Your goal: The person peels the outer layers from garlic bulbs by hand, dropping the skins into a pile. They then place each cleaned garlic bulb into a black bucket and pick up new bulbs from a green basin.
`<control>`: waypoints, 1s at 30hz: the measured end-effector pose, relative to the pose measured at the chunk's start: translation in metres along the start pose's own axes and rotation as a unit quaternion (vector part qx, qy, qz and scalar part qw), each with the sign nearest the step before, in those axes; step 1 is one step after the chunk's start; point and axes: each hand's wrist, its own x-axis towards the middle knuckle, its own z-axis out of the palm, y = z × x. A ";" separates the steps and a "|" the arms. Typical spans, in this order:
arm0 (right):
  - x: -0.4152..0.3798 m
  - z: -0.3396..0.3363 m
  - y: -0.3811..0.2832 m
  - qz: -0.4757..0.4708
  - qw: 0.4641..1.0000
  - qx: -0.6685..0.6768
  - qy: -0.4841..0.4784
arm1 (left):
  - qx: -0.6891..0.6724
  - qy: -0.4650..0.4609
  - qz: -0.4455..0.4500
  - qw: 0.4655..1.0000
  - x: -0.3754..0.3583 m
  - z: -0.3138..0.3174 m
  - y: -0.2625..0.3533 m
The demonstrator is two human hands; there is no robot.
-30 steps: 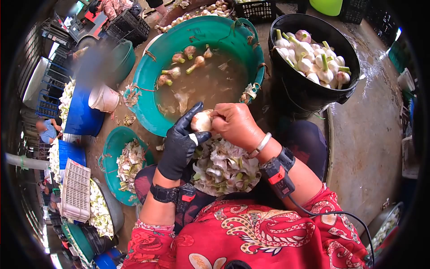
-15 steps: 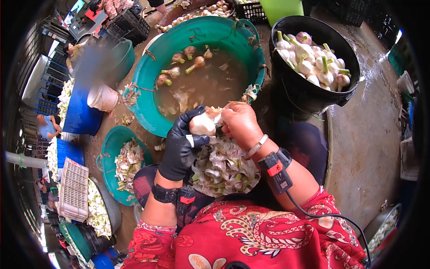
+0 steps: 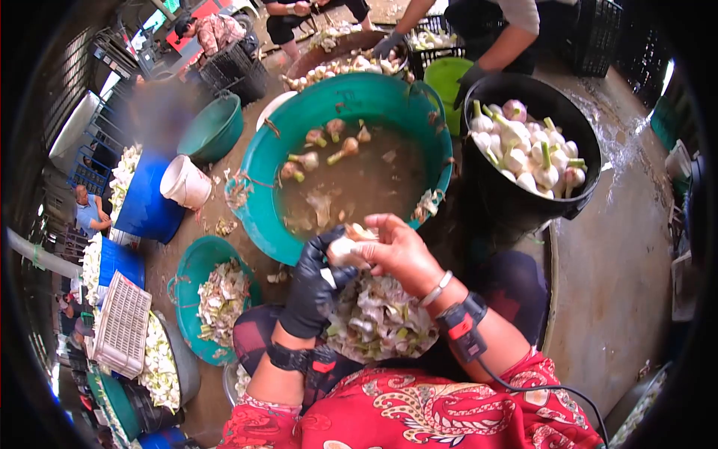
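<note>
My left hand (image 3: 314, 280), in a black glove, is closed around a pale garlic bulb (image 3: 344, 251). From the right, my bare right hand (image 3: 404, 256) has its thumb and fingers on the same bulb, where some loose brownish skin shows. A heap of peeled garlic skins (image 3: 385, 322) lies beneath my hands, close to my lap. Just beyond them stands a green tub (image 3: 252, 198) of murky water, with several unpeeled garlic bulbs (image 3: 344, 150) in it. To its right, a black bucket (image 3: 490, 196) holds many white garlic bulbs (image 3: 535, 150).
A smaller green basin (image 3: 192, 288) with skins stands at left, near a white bucket (image 3: 185, 182) and blue drums (image 3: 146, 206). Ahead, another person's gloved hand (image 3: 470, 81) is by a lime-green bucket (image 3: 441, 75); their other reaches a brown basin (image 3: 314, 63) of garlic.
The view has tipped upward, showing more people at the top. My right hand's fingers have gone from a tight pinch to a looser, more extended hold at the bulb.
</note>
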 end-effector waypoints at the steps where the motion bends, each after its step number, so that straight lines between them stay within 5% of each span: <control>1: 0.000 0.003 -0.001 -0.005 1.000 0.013 0.014 | 0.044 -0.005 0.029 0.999 0.001 0.003 -0.003; 7: 0.010 -0.007 0.013 -0.042 0.996 -0.035 0.072 | 0.107 0.005 0.022 0.994 0.003 0.008 -0.007; 10: 0.008 -0.014 0.016 -0.077 0.991 -0.066 0.084 | 0.039 0.029 -0.052 0.997 0.005 0.007 -0.005; 12: 0.009 -0.021 0.007 -0.162 0.975 -0.059 0.139 | -0.177 0.013 -0.105 0.978 0.006 0.002 0.011; 14: 0.007 -0.032 -0.019 -0.155 0.965 -0.017 0.212 | -0.180 -0.003 -0.060 0.982 0.009 -0.013 0.010; 16: 0.008 -0.037 -0.028 -0.148 0.970 -0.016 0.193 | -0.204 -0.007 -0.053 0.977 0.012 -0.029 0.015; 17: 0.005 -0.032 -0.027 -0.132 0.981 -0.101 0.094 | -0.194 -0.001 -0.051 0.980 0.010 -0.024 0.022; 18: -0.006 -0.032 -0.032 0.008 0.978 -0.205 -0.043 | -0.174 -0.014 -0.049 0.984 0.009 -0.023 0.025; 20: -0.006 -0.032 0.001 -0.193 0.894 -0.362 -0.182 | -0.183 0.001 -0.043 0.982 0.010 -0.023 0.020; 21: -0.003 -0.034 0.005 -0.176 0.874 -0.425 -0.154 | -0.150 -0.003 -0.041 0.988 0.011 -0.024 0.019; 24: -0.005 -0.024 -0.018 -0.183 0.909 -0.373 0.039 | -0.109 -0.013 -0.075 0.991 0.008 -0.010 0.024; 26: 0.000 -0.018 -0.013 -0.278 0.933 -0.224 0.039 | -0.066 -0.036 -0.078 0.994 0.008 -0.009 0.018; 30: 0.004 -0.009 0.004 -0.224 0.960 -0.166 -0.012 | -0.034 -0.069 -0.088 0.993 0.011 0.000 0.014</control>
